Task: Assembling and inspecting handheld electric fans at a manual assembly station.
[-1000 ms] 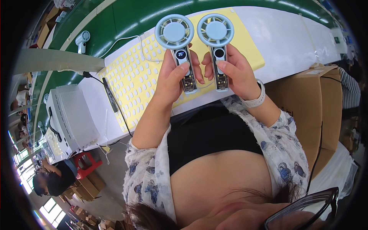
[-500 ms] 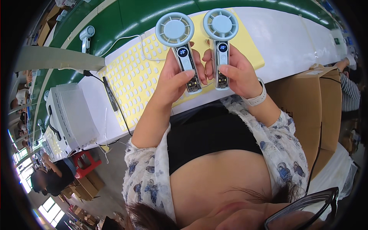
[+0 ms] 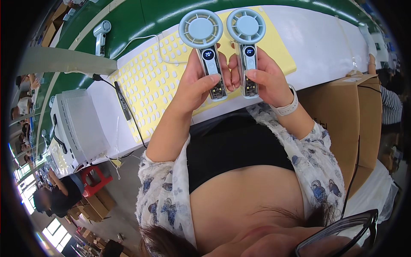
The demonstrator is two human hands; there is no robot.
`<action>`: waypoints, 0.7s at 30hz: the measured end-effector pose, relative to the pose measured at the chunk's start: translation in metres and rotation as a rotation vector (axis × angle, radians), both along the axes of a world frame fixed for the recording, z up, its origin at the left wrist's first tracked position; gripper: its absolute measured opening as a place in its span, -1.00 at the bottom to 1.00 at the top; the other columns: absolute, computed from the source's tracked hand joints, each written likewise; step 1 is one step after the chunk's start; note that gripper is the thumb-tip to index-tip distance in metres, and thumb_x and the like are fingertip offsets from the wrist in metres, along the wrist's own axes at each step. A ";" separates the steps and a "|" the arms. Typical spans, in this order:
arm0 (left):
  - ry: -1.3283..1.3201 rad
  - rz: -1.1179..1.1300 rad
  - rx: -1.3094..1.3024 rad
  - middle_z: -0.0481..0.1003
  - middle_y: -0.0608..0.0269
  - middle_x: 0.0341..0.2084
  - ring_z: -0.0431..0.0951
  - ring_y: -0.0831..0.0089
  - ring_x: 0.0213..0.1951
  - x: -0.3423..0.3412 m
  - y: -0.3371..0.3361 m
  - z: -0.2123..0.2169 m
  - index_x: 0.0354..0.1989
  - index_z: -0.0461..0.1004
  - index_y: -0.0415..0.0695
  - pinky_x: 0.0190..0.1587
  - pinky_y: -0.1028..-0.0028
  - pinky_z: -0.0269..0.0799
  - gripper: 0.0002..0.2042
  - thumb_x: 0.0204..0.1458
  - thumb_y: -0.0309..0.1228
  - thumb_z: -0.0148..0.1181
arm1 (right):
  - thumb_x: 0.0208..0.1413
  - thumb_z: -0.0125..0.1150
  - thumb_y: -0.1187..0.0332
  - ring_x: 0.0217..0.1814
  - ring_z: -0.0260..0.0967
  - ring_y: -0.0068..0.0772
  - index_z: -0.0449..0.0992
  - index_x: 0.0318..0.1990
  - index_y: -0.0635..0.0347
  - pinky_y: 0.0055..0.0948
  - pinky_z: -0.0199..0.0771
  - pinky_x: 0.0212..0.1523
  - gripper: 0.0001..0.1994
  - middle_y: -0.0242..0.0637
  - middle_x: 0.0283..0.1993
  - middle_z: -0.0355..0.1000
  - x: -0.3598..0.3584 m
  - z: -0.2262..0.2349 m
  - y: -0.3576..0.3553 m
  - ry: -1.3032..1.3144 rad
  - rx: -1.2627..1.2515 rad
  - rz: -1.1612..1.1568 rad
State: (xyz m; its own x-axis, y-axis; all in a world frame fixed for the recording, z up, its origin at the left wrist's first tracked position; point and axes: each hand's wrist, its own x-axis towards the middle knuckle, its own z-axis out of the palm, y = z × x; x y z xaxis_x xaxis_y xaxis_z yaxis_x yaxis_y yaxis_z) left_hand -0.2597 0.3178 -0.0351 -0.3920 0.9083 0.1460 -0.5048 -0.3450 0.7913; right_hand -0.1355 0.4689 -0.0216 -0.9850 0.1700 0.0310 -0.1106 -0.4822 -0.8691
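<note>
I hold two light-blue handheld fans side by side over the table, heads pointing away from me. My left hand is wrapped round the clear handle of the left fan, its thumb resting low on the front near the button. In the same way my right hand grips the right fan, thumb on the handle's lower front. A small round display glows on each handle. Below the fans lies a yellow sheet with rows of white oval pieces.
A third blue fan stands on the green surface at the far left. A dark pen-like tool with a cable lies on the sheet's left side. Left of it is a white machine. An open cardboard box stands at right. Other people work nearby.
The left fan has shifted slightly right and stands a little more upright, closer to the right fan. On the green surface, the third fan appears farther right and higher in the picture.
</note>
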 end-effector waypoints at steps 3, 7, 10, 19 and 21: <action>-0.009 0.009 -0.003 0.32 0.12 -0.19 0.49 0.28 -0.29 0.001 0.000 0.000 0.18 -0.02 -0.17 -0.25 0.30 0.49 -0.40 -0.06 -0.50 0.09 | 0.03 0.11 0.36 -0.19 0.37 -0.45 0.15 0.20 0.32 -0.43 0.41 -0.14 -0.44 -0.23 -0.06 0.34 0.000 -0.001 -0.002 0.007 0.001 -0.010; 0.002 0.021 0.002 0.32 0.12 -0.19 0.49 0.28 -0.29 0.002 0.000 0.000 0.18 -0.02 -0.17 -0.24 0.30 0.49 -0.41 -0.06 -0.51 0.07 | 0.03 0.13 0.34 -0.18 0.36 -0.44 0.13 0.22 0.32 -0.43 0.41 -0.14 -0.41 -0.23 -0.05 0.33 0.000 0.000 -0.002 -0.012 0.005 -0.023; 0.010 0.010 -0.001 0.32 0.12 -0.19 0.49 0.28 -0.29 0.001 -0.002 0.000 0.17 -0.02 -0.18 -0.24 0.30 0.49 -0.41 -0.05 -0.51 0.07 | 0.03 0.16 0.31 -0.18 0.36 -0.45 0.12 0.23 0.32 -0.43 0.41 -0.15 -0.39 -0.24 -0.05 0.33 -0.001 0.001 -0.002 -0.007 0.018 0.003; -0.005 -0.026 0.033 0.33 0.10 -0.22 0.50 0.28 -0.30 0.001 -0.001 0.001 0.16 -0.03 -0.20 -0.23 0.29 0.49 -0.42 -0.03 -0.52 0.09 | 0.04 0.19 0.26 -0.19 0.36 -0.46 0.13 0.20 0.32 -0.43 0.42 -0.16 -0.40 -0.24 -0.05 0.33 0.002 -0.001 0.001 0.030 0.044 0.037; 0.022 -0.010 0.008 0.34 0.10 -0.23 0.51 0.29 -0.30 0.003 -0.002 0.003 0.16 -0.03 -0.20 -0.22 0.29 0.49 -0.41 -0.03 -0.49 0.11 | 0.05 0.19 0.22 -0.19 0.36 -0.46 0.13 0.20 0.32 -0.43 0.42 -0.17 -0.39 -0.24 -0.05 0.33 0.002 -0.002 0.000 0.017 0.056 0.000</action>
